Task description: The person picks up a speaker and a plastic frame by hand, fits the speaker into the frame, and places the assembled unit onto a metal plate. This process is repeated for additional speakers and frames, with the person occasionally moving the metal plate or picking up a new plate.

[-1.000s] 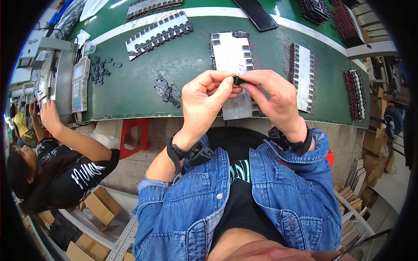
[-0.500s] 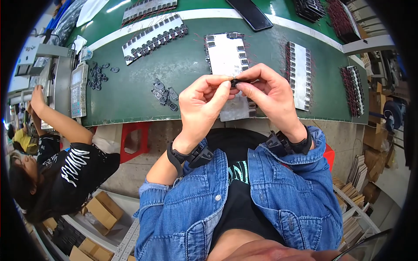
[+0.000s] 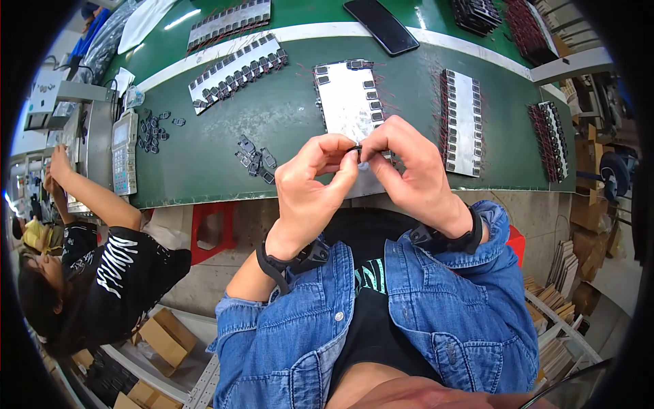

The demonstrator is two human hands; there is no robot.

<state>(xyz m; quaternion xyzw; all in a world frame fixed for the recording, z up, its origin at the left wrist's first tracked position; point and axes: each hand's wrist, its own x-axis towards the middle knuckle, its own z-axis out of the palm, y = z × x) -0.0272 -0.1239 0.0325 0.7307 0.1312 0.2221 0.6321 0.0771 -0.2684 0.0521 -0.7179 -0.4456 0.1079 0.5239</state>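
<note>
Just in front of my chest, my left hand (image 3: 310,180) and my right hand (image 3: 414,167) meet at the fingertips. Thumb and forefinger of each pinch a small black part (image 3: 357,148), mostly hidden by the fingers. Behind them lies a white plate (image 3: 346,102) with small black rectangular parts along its edges and thin red wires sticking out; its near end is partly covered by my hands. To the left of my left hand, a loose pile of small black framed parts (image 3: 255,161) rests on the green table (image 3: 218,153).
More loaded plates lie on the left (image 3: 238,71) and right (image 3: 463,123), with a narrow one (image 3: 550,142) at the right end. A phone (image 3: 383,27) lies at the back. Left are another black-part pile (image 3: 153,133), a keypad device (image 3: 124,153) and a co-worker (image 3: 102,273).
Both hands have come slightly nearer my body, still pinching the small black part, which is tilted differently between the fingertips. The view has shifted a little.
</note>
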